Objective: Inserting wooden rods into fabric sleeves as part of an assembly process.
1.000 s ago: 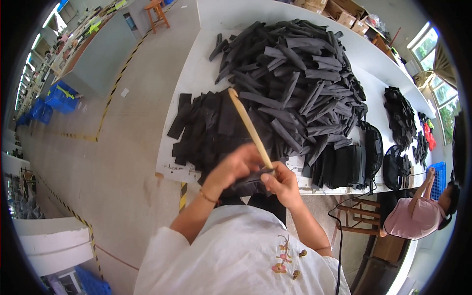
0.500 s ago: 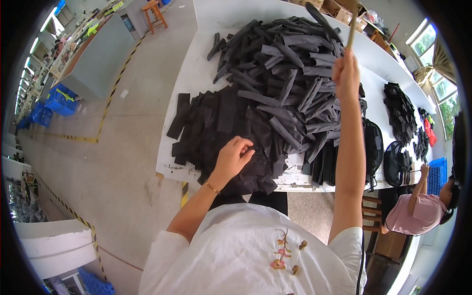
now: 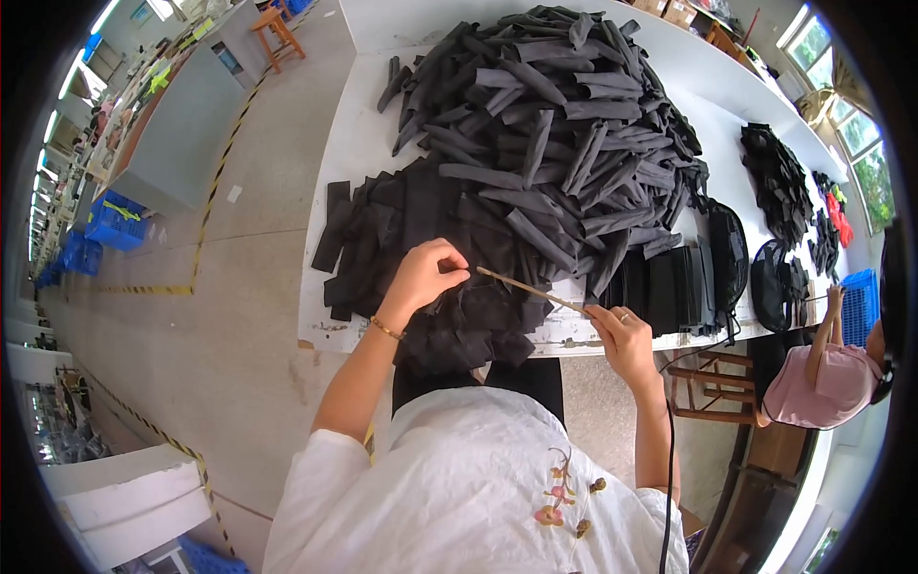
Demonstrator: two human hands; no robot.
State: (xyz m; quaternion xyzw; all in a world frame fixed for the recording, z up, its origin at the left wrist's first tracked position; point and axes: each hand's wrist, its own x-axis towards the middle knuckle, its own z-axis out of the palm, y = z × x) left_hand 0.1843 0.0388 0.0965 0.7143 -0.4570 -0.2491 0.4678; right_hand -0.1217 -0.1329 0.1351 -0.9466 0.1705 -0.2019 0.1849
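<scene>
My right hand (image 3: 623,337) grips a thin light-brown stick (image 3: 535,291) near the table's front edge. The stick slants up and left, its tip close to my left fingers. My left hand (image 3: 427,275) is closed in a pinch over a heap of flat black fabric strips (image 3: 421,210); whatever lies between the fingertips is too small to make out. Behind and to the right of the strips rises a big pile of dark grey fabric tubes (image 3: 564,124), lying in all directions.
A row of upright black pieces (image 3: 681,287) and black mesh bags (image 3: 729,253) stand right of the piles on the white table (image 3: 359,115). Further right, a person in pink (image 3: 820,383) sits by a blue crate (image 3: 859,304). A wooden stool (image 3: 712,383) stands between us.
My right hand has come down from above the far pile to the front edge, bringing the stick along. The dark tube near the stick no longer shows there. My left fingers have pinched together.
</scene>
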